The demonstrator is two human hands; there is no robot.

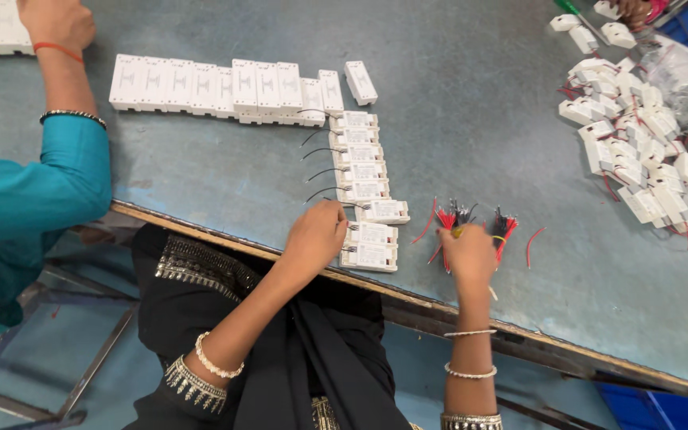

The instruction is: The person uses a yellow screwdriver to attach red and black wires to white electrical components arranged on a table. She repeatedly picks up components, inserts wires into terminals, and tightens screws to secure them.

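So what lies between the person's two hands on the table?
In the head view, two white rectangular modules lie between the left hand and right hand, then bare table.

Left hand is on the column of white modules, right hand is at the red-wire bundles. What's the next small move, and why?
Probably bring the right hand, fingers closed around a red-and-black wire bundle, across to the white module that the left hand rests on. That module lies near the table edge at the bottom of the column, and the modules above it already trail thin black leads.
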